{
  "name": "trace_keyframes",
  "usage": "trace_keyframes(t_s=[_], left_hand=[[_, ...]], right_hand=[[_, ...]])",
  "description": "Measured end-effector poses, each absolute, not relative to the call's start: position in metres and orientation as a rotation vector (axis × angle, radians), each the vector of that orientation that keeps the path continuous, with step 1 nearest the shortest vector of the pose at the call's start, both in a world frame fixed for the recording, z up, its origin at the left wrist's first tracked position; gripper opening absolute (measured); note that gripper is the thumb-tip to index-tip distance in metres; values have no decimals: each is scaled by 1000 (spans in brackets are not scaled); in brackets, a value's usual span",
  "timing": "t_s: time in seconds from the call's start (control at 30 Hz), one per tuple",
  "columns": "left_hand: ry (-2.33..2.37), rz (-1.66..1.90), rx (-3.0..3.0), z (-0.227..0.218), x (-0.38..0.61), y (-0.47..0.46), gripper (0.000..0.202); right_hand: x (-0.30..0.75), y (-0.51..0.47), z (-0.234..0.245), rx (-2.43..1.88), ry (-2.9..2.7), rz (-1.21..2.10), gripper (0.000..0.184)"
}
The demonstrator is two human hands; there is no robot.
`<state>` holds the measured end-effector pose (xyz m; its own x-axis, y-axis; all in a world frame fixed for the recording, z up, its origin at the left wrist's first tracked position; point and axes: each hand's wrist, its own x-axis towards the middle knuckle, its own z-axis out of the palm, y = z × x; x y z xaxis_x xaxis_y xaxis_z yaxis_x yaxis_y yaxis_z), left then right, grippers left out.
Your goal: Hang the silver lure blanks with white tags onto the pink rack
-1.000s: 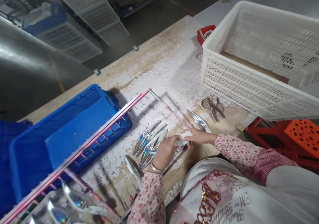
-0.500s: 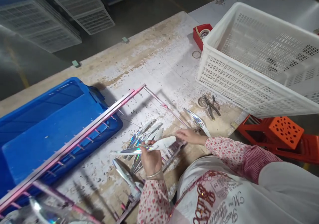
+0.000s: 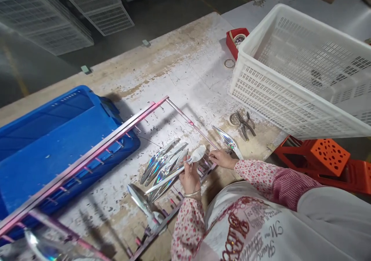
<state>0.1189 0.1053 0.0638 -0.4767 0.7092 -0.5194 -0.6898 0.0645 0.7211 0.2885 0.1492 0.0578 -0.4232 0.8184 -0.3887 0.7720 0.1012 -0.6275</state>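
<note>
My left hand (image 3: pixel 191 179) pinches the shiny piece (image 3: pixel 198 154), broad end toward my right hand (image 3: pixel 222 159), whose hold I cannot tell.

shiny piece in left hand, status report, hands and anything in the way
Left hand gripping shiny piece. Right hand by its white end, contact unclear. Similar pieces crowding close beside.

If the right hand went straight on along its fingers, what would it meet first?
Probably the white-ended piece held in the left hand, just ahead of the right hand; depth is hard to judge.
</note>
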Motion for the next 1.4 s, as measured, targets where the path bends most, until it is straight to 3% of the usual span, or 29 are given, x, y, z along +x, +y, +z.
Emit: trace_keyframes(t_s=[0.73,1.13,1.23,1.4], left_hand=[[1231,1603,-12,74,137,97,37],[1359,1460,188,78,128,112,56],[1370,1324,440,72,109,124,59],[1429,1246,720,63,107,145,41]], right_hand=[[284,146,61,-1688,-2279,1184,8],[291,148,56,-1416,-2565,1120,12],[293,162,68,-1326,-2750,1156,16],[261,269,122,-1092,-3225,1309,9]])
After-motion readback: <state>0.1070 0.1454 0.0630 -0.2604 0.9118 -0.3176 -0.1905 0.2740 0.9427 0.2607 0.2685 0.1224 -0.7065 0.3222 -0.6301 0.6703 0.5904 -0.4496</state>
